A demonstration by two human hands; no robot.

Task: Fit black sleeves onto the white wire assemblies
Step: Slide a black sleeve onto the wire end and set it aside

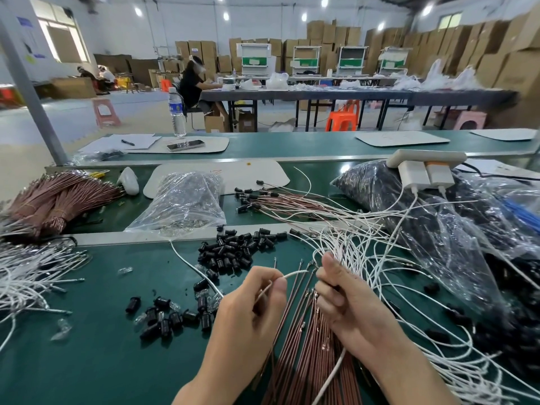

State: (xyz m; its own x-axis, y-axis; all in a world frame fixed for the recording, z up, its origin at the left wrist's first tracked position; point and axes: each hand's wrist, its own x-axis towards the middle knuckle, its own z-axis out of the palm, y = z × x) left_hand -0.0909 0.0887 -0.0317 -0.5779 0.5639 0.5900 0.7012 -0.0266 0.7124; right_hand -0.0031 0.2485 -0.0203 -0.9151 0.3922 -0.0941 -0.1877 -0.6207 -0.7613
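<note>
the left hand (251,308) pinched a white wire (293,275), seemingly light and floppy, so best held near its tip, while the right hand (347,305) gripped the wire bundle (304,358).

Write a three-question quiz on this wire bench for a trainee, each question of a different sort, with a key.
1. True or false: the left hand pinches a single white wire.
2. The loose black sleeves lie: A in a tray; B on the green bench top; C inside a cardboard box.
3. Which hand holds the fan of many white wires?
Key: 1 true; 2 B; 3 the right hand.
</note>
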